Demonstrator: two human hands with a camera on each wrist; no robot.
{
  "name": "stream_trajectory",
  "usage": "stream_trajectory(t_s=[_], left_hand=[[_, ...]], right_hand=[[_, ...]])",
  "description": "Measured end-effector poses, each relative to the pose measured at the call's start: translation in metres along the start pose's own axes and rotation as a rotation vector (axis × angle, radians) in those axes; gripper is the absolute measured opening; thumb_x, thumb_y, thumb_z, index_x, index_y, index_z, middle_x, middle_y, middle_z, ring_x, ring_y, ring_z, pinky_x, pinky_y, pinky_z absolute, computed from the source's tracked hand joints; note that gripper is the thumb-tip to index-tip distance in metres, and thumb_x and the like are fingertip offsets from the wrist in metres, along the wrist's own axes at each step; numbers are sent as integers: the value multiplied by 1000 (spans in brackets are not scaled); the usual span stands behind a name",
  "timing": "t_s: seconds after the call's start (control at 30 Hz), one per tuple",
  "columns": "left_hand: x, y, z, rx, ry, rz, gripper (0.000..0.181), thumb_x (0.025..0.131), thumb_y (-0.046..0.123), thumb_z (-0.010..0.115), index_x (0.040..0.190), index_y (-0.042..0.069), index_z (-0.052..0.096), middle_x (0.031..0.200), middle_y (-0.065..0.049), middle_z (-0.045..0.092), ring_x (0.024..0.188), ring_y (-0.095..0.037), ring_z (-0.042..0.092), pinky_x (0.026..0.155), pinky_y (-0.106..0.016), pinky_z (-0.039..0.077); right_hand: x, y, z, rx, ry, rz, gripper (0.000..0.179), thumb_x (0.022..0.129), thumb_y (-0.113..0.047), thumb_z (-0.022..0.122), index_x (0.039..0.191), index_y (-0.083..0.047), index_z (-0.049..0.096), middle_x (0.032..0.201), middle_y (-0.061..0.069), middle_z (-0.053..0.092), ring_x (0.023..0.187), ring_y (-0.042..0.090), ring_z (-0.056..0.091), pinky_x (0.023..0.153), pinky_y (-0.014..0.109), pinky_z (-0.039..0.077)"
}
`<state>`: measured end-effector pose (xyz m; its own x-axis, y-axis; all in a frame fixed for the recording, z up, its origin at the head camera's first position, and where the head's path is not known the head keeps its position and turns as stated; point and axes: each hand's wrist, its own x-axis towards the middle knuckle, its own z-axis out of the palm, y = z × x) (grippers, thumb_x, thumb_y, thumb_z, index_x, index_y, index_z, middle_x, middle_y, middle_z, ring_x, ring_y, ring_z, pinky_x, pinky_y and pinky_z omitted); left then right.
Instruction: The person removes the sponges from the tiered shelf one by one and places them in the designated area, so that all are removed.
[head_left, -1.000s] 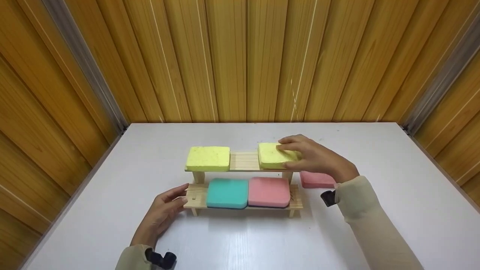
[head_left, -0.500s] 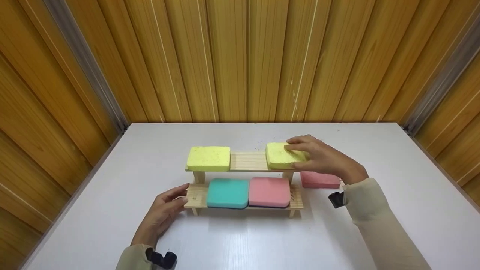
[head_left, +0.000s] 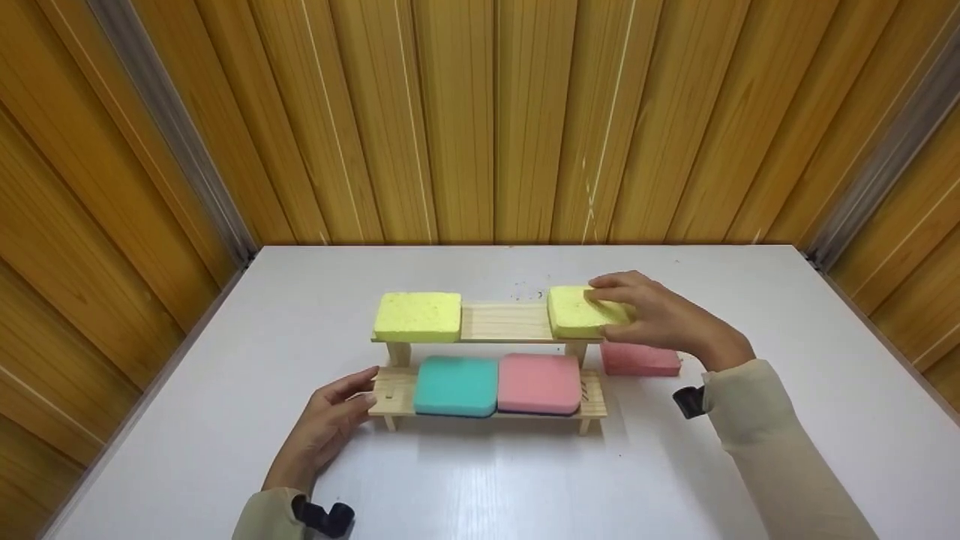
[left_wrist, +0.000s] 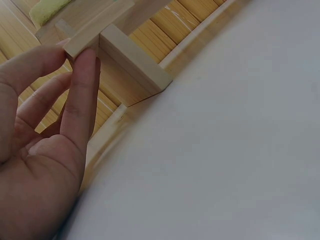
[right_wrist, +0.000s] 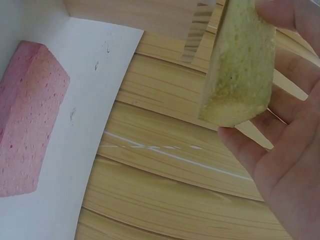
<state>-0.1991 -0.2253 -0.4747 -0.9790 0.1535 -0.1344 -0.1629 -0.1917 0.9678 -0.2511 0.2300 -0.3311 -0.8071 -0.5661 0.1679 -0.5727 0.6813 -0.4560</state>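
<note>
Atop a pale two-tier wooden rack (head_left: 506, 322), overhanging its right end, a rectangular yellow sponge (head_left: 572, 312) lies lengthwise, left of the right hand (head_left: 664, 315) gripping it (the left hand (head_left: 330, 420) pinches the lower tier (head_left: 397, 391)).

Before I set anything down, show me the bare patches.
Bare: upper shelf between the yellow sponges; table in front of the lower shelf; a narrow strip between left hand and teal sponge. Crowded: that shelf's middle, teal against pink sponge.

there are five sponges (head_left: 574, 311) and apparently one stand (head_left: 506, 321).
</note>
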Motion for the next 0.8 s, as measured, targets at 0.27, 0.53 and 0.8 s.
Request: stream_trajectory(t_s=[0.27,0.53,0.8], left_hand=[[3,-1,1,14,14,5,55,85,-2,63,138,-3,48,117,-10,51,101,-19,59,82,-27,54],[2,-1,1,11,9,2,53,85,-1,64,136,0,52,117,-8,52,99,-18,59,81,-26,54],[3,-1,0,5,16,-1,53,85,-3,63,137,-2,50,118,-9,51,102,-19,59,85,-28,54]], right_hand=[[-5,7,-5,-31,20,-3,54,80,-13,72,130,1,58,138,15,51,129,35,44,102,53,39],[-13,13,-9,-41,51,-14,54,78,-12,74,129,1,59,136,15,52,127,35,45,101,53,39],[-19,18,-13,-48,49,-1,54,79,-9,71,130,0,58,136,15,51,127,36,44,100,54,39]])
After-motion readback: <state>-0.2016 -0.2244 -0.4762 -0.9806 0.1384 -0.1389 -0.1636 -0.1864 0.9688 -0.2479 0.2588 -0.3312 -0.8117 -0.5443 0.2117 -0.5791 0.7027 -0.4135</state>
